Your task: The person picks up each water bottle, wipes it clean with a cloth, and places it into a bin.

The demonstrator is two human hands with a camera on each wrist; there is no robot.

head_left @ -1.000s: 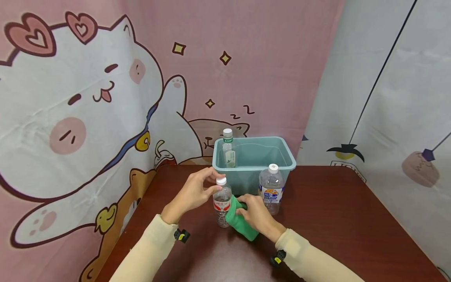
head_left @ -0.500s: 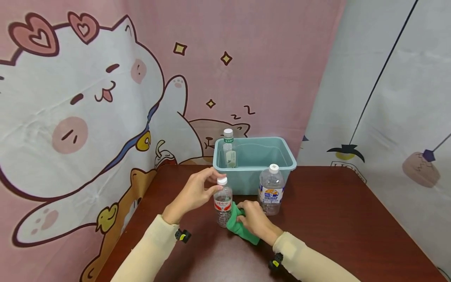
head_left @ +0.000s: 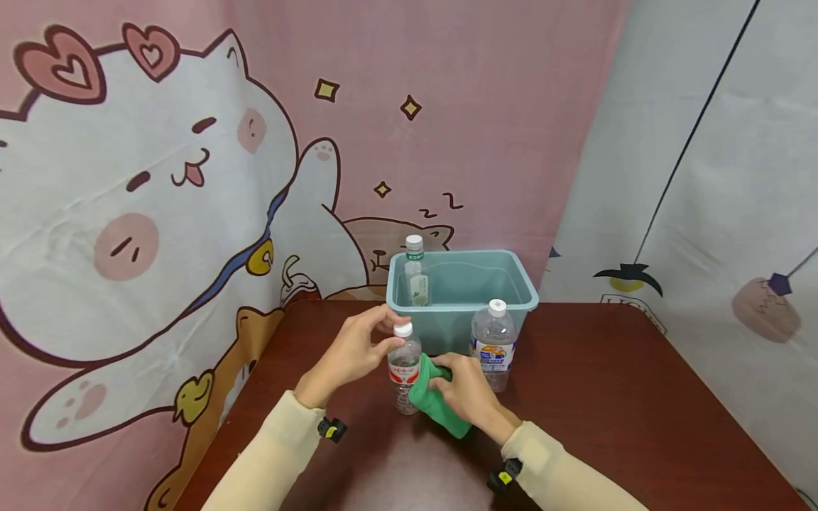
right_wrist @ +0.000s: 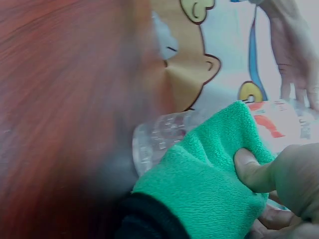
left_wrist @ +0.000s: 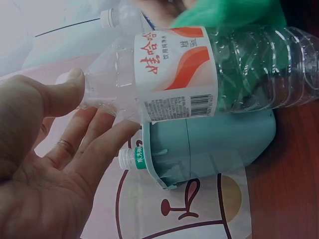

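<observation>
A clear plastic bottle (head_left: 405,372) with a white cap and a red-and-white label stands upright on the table. My left hand (head_left: 356,349) pinches it at the cap and neck between thumb and fingers; the left wrist view shows the label (left_wrist: 174,74) close up. In my right hand (head_left: 471,389) is a green cloth (head_left: 437,401), pinched under the thumb and laid against the bottle's right side. The right wrist view shows the cloth (right_wrist: 204,174) covering part of the bottle's lower body.
Behind the hands stands a light blue bin (head_left: 456,323) holding a bottle with a green-banded neck (head_left: 417,273). A larger clear bottle (head_left: 494,348) with a blue-and-white label stands before the bin, just beyond my right hand. Dark reddish table (head_left: 607,397) extends to the right.
My right hand and the cloth dipped lower along the bottle half a second ago and are now back up near the label. The left hand keeps its place at the cap.
</observation>
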